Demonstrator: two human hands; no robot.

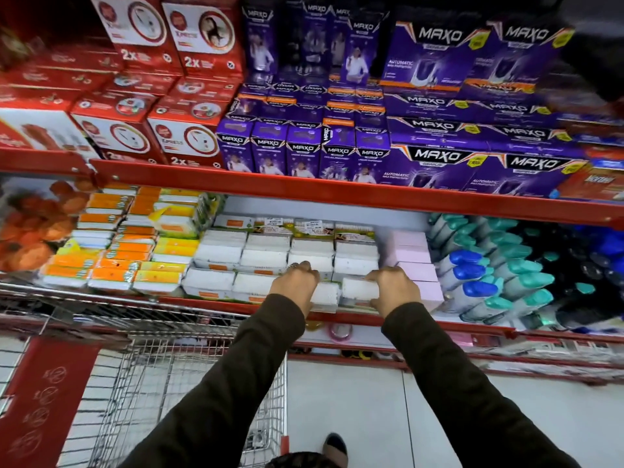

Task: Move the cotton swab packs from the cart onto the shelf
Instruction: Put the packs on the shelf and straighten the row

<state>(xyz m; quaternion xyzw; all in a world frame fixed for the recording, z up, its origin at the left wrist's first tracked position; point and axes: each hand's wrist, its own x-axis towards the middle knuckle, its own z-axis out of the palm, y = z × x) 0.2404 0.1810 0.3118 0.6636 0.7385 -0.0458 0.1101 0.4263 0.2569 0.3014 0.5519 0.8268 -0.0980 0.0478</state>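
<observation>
White cotton swab packs point(266, 256) are stacked in rows on the middle red shelf point(337, 194). My left hand point(297, 282) grips a white pack point(326, 295) at the shelf's front edge. My right hand point(393, 287) holds another white pack point(358, 288) just to the right of it. Both packs rest in the front row, side by side. The wire cart point(175, 383) stands at the lower left, below my left arm; I cannot see any packs inside it.
Orange and yellow packs point(118, 251) lie left of the white ones, pink packs point(415, 258) and teal and blue bottles point(499, 275) to the right. Red boxes point(135, 106) and purple boxes point(439, 130) fill the shelf above. My shoe point(334, 447) stands on the pale floor.
</observation>
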